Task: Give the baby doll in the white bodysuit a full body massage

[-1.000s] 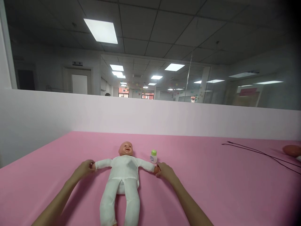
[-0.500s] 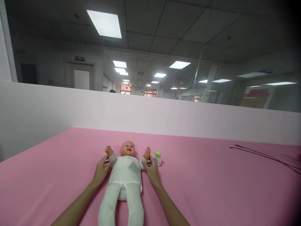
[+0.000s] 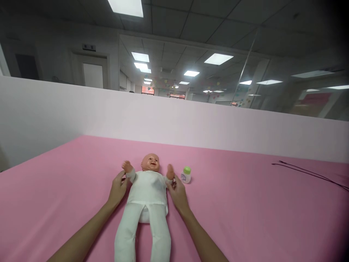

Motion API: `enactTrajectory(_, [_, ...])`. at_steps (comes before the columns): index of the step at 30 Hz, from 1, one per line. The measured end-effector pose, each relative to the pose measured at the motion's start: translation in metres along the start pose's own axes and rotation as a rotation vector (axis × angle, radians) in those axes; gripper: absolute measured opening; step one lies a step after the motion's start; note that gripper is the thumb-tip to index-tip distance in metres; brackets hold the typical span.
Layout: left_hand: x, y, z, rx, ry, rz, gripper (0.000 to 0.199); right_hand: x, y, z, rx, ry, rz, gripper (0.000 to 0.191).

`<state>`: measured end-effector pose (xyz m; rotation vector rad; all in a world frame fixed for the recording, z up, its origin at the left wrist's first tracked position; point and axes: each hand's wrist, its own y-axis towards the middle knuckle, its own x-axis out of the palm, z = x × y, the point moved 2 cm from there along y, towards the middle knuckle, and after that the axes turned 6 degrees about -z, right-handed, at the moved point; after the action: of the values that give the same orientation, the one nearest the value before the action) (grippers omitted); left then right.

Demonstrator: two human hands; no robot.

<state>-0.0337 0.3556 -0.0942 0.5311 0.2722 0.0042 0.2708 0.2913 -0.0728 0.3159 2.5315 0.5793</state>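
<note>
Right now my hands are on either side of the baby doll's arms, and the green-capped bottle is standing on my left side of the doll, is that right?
Not quite: the green-capped bottle stands on your right side of the baby doll, just beyond your right hand, as the head view shows. The rest holds: your left hand and right hand are on either side of the doll's arms.
</note>
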Motion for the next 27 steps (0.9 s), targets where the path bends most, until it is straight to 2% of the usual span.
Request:
enactTrajectory(3, [-0.007, 0.002, -0.012, -0.215, -0.175, 0.13, 0.043, -0.002, 0.003, 0.016, 0.203, 0.23, 0.123, 0.053])
enactTrajectory(5, [-0.009, 0.003, -0.016, -0.302, -0.256, 0.149, 0.051, -0.003, 0.004, 0.02, 0.296, 0.348, 0.113, 0.062])
enactTrajectory(7, [-0.009, 0.003, -0.014, -0.316, -0.29, 0.162, 0.051, -0.004, 0.004, 0.018, 0.334, 0.402, 0.092, 0.068])
enactTrajectory(10, [-0.008, 0.001, -0.003, -0.201, -0.199, 0.167, 0.039, -0.006, 0.003, 0.007, 0.214, 0.399, 0.08, 0.063])
enactTrajectory(13, [-0.006, -0.002, 0.01, -0.023, -0.01, 0.075, 0.028, -0.008, -0.001, -0.005, -0.011, 0.27, -0.025, 0.043])
enactTrajectory(14, [-0.004, -0.003, 0.013, 0.058, 0.052, 0.014, 0.028, -0.007, -0.002, -0.008, -0.09, 0.197, -0.09, 0.04])
enactTrajectory(17, [0.0, -0.007, 0.02, 0.329, 0.213, -0.168, 0.039, -0.004, -0.006, -0.012, -0.282, -0.04, -0.273, 0.048])
enactTrajectory(20, [0.001, -0.009, 0.022, 0.444, 0.303, -0.222, 0.045, 0.0, -0.008, -0.011, -0.339, -0.184, -0.335, 0.049])
enactTrajectory(23, [0.001, -0.008, 0.021, 0.361, 0.267, -0.206, 0.039, 0.005, -0.007, -0.009, -0.291, -0.086, -0.296, 0.049])
enactTrajectory(25, [-0.003, -0.006, 0.019, 0.193, 0.156, -0.104, 0.03, 0.006, -0.005, -0.005, -0.187, 0.073, -0.217, 0.044])
enactTrajectory(27, [-0.007, -0.004, 0.014, -0.003, 0.011, 0.051, 0.024, 0.005, -0.002, 0.003, -0.028, 0.216, -0.103, 0.031])
